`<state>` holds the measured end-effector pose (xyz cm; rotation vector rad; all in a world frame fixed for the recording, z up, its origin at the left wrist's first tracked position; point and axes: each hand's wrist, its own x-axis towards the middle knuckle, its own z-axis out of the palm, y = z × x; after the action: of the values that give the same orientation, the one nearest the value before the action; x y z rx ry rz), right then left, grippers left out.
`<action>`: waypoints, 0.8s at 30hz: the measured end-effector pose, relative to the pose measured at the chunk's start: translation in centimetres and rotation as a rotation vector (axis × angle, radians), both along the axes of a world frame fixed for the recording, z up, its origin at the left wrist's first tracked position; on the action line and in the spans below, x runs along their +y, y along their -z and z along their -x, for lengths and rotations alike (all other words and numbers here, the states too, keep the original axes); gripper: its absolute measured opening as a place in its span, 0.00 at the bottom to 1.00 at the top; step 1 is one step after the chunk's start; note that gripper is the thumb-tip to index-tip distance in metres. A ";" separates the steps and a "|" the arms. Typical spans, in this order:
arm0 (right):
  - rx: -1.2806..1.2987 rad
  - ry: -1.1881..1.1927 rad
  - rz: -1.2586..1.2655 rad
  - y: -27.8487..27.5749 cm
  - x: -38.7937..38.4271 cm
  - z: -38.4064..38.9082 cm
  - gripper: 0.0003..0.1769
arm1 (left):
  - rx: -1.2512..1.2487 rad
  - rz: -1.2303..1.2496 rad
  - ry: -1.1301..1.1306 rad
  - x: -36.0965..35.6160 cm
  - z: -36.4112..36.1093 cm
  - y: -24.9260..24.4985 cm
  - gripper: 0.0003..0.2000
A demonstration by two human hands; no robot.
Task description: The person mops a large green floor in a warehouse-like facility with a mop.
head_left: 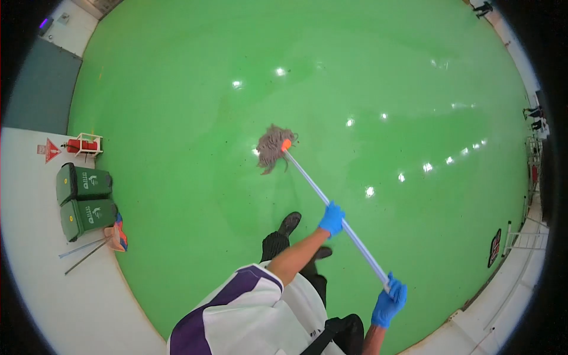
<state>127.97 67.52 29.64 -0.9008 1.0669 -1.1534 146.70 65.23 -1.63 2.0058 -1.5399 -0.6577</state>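
A string mop with a grey-brown head [273,148] and an orange socket [286,144] rests on the green floor [177,118] ahead of me. Its pale handle [364,251] slants back toward my right side. My left hand [332,219], in a blue glove, is closed around the handle partway along. Up near the handle's end, my right hand [390,300] grips it, also gloved in blue; part of its fingers is hidden. Below the mop head, my dark shoe [290,224] stands on the floor.
Along the left wall are two green bins [89,216], a red fire extinguisher [81,145] in a white stand, and a broom-like bundle [117,235] with poles. A ladder-like frame [526,239] and a dark sign [494,248] lie at right. Wet patches reflect lights.
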 end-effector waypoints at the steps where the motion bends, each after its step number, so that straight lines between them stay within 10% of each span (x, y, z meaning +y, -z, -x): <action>1: 0.079 -0.032 0.036 0.9 -1.2 -0.3 0.19 | -0.024 0.063 -0.045 -0.6 -1.2 1.1 0.07; 9: -0.247 -0.160 -0.090 5.4 -5.5 -0.8 0.17 | -0.539 -0.107 0.025 -5.1 -7.2 1.8 0.07; 11: 0.225 0.028 -0.162 1.3 -8.4 3.8 0.21 | -0.341 -0.145 0.196 -7.2 -0.6 1.1 0.06; 17: -0.038 0.204 -0.133 -6.3 -6.8 24.4 0.20 | 0.063 -0.290 0.692 -9.6 21.7 -7.5 0.10; 24: -0.164 0.387 -0.090 -1.7 -12.1 21.0 0.22 | 0.033 -0.239 0.716 -13.7 18.5 -2.2 0.08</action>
<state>106.99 55.38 31.35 -0.5302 1.1779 -1.4579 128.22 51.50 0.60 1.5438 -2.2583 -1.1821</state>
